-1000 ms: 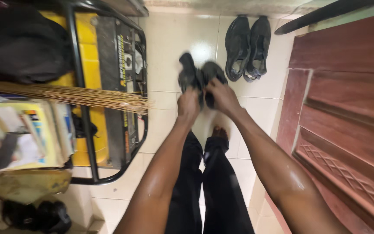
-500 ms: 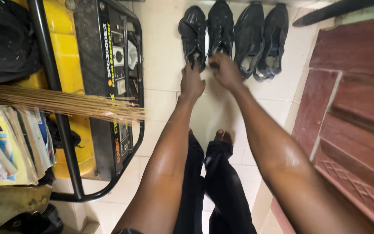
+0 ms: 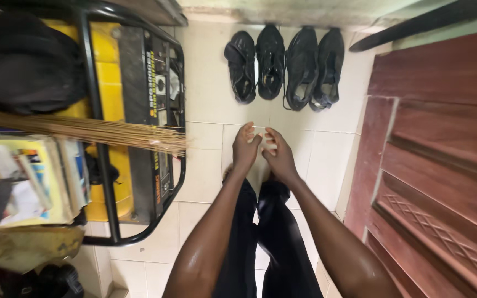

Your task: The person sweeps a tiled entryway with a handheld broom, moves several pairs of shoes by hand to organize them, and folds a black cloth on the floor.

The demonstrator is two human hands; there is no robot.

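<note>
Both my hands hang empty over the pale tiled floor (image 3: 211, 99), fingertips close together. My left hand (image 3: 244, 149) and my right hand (image 3: 279, 158) are above my bare feet and black trousers (image 3: 274, 232). Ahead, two pairs of black shoes stand side by side against the wall. The left pair (image 3: 256, 63) is nearest my hands, about a tile away. The right pair (image 3: 314, 66) stands touching it.
A yellow generator in a black tube frame (image 3: 133, 121) stands to the left, with a dark bag (image 3: 26, 60) on top. A bundle broom of thin sticks (image 3: 95, 129) lies across it. Stacked books and papers (image 3: 34, 176) sit at left. A reddish wooden door (image 3: 437, 165) fills the right.
My hands carried the left pair of shoes forward, set it down beside the other pair, then let go and drew back toward my legs.
</note>
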